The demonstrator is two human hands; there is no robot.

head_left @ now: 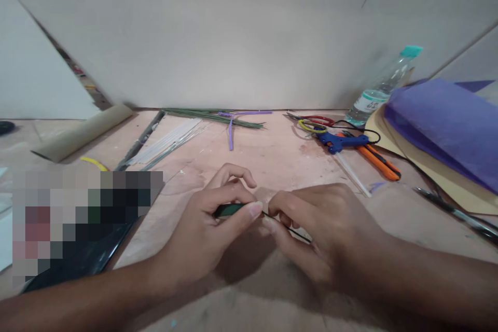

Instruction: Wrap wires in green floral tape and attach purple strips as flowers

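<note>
Over the near middle of the table, my left hand [218,223] is closed around what looks like a roll of green floral tape [229,210], mostly hidden by the fingers. Its thumb and index finger meet at the end of a thin dark stem wire [298,233]. My right hand [319,223] pinches that wire between thumb and curled fingers, close beside the left thumb tip. The wire slants down to the right under the right palm, where its far end is hidden.
Green stem wires [210,116], purple pipe cleaners [231,135] and clear sticks [171,140] lie at the back. To the right are scissors [315,123], a blue glue gun [342,141], orange-handled cutter [379,162], bottle [369,104] and purple sheets [447,124]. A cardboard tube [85,132] lies left.
</note>
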